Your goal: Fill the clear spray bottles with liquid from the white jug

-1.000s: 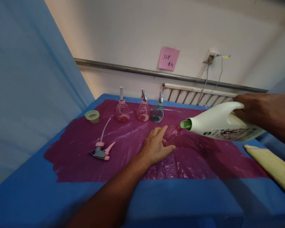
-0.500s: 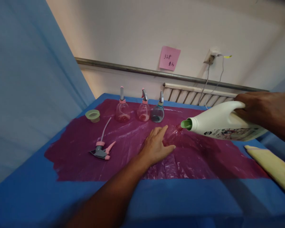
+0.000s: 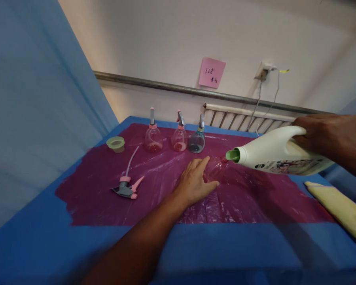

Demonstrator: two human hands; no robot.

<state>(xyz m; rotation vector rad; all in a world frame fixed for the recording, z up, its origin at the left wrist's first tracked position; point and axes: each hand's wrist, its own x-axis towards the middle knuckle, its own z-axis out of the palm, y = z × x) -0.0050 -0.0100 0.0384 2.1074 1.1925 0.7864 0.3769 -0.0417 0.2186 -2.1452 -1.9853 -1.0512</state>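
Observation:
My left hand (image 3: 195, 180) is curled around the near side of a clear pink spray bottle (image 3: 216, 168), which leans toward the right without its spray head. In my right hand (image 3: 317, 128) is the handle of a cream detergent jug (image 3: 267, 152), tipped to the left. Its green spout (image 3: 233, 155) meets the bottle's mouth. Whether liquid is flowing I cannot tell. A grey and pink spray head (image 3: 126, 190) with its tube lies left of my left hand. Beyond it stands a pale green cap (image 3: 116, 144).
Three spray bottles with heads on stand at the back: two pink (image 3: 153, 140) (image 3: 179, 139) and one bluish (image 3: 197, 141). Purple plastic film (image 3: 95, 202) covers part of the blue table (image 3: 225, 249). A folded yellow cloth (image 3: 338, 206) lies at right. Behind are a pipe (image 3: 166, 87) and wall.
Hardly anything differs. Both hands, the jug and the bottle stay in place, with the jug's body perhaps very slightly higher.

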